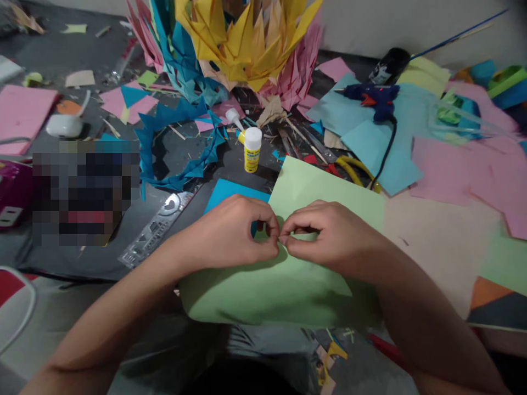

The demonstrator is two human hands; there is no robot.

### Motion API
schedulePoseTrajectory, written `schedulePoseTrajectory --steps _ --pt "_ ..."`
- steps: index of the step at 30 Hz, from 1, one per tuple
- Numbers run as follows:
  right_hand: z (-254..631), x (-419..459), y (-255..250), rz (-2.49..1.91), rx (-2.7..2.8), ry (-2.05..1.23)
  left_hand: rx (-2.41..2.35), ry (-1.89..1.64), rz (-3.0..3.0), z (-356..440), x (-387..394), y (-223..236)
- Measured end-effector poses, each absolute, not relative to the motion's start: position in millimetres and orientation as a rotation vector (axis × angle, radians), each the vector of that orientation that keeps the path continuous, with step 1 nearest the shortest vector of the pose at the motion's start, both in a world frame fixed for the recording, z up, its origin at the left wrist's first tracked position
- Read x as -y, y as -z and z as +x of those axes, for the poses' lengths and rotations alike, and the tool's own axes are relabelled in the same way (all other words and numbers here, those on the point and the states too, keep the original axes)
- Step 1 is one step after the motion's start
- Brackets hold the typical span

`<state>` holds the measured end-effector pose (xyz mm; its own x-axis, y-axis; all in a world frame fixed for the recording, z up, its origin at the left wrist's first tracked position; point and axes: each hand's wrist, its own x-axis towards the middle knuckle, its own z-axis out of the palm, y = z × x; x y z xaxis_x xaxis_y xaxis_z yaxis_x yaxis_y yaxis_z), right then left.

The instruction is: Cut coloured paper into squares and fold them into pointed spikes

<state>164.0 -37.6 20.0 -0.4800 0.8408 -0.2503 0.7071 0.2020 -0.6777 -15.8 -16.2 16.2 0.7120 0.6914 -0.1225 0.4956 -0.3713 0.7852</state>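
Observation:
Light green paper (pixel 329 189) spreads in front of me, its lower part hanging past the table's front edge. Over its middle, my left hand (pixel 234 233) and my right hand (pixel 329 233) meet fingertip to fingertip, each closed in a pinch. Whatever lies between the fingers is too small or hidden to make out. A blue sheet (pixel 236 189) shows from under the green paper beside my left hand. Just behind stands an upright glue stick (pixel 252 153) with a white cap.
Behind are a blue folded-paper ring (pixel 181 178) and a large folded-paper piece (pixel 242 49). A clear stencil ruler (pixel 154 227) lies left. A glue gun (pixel 376 99), yellow-handled scissors (pixel 349 167) and pink sheets (pixel 442 170) lie right. An earbud case (pixel 65 125) sits far left.

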Motion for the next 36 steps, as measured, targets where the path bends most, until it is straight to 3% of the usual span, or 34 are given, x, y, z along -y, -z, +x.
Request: schedulePoseTrajectory --steps 15,28,36 --pt "170.9 36.4 -19.3 -1.512 2.197 -1.161 -0.869 -0.356 1.974 -18.8 14.4 -15.9" --pt "165.2 35.9 -19.5 -1.522 2.203 -1.163 -0.786 -0.555 2.251 -13.6 16.5 -6.3" --pt "166.0 34.6 -16.2 -1.493 2.247 -1.207 -0.757 -0.491 2.286 -13.9 15.3 -6.6"
